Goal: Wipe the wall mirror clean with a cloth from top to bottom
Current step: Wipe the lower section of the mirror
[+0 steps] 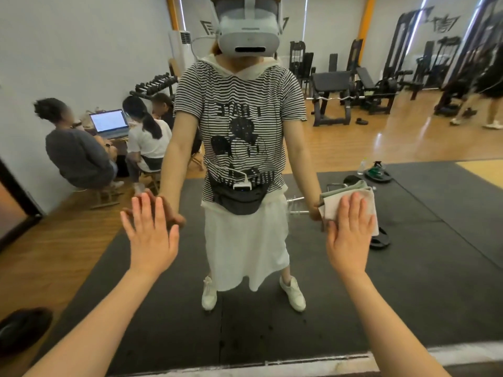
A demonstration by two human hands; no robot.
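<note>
While reading outward from the two bare forearms at the lower edge of the view, logged both hands raised flat against the wall mirror [245, 336].

Nearest: noted left hand [151, 235] pressed palm-first on bare glass, fingers [144, 210] straight and spread apart, holding nothing, meeting its own reflection fingertip to fingertip. Judged as bracing only.

Right hand [349, 238]: recorded as laid flat over the cloth [333, 205], fingers [353, 205] straight and slightly apart, pinning the cloth to the glass rather than curling round it. Found the cloth pale, folded, sandwiched between palm and mirror on the right side, at about waist height of the reflected figure.

Progress, as a judgement from cloth height alone: put the wipe past the midpoint on the right-hand strip, assuming top-to-bottom order. Left to do: the band from the cloth down to the mirror's bottom edge [299, 361], near the lower edge of the view. Could not tell from the glass which areas were already wiped; saw no streaks, haze or wet marks either above or below the cloth. Could not confirm any coverage on the left side.

Further back, in reflection only: a dark floor mat [408, 268], weight plates [379, 242] behind the cloth, wooden floor, seated people round a laptop [110, 123] at left, gym machines [330, 96] at far right.
</note>
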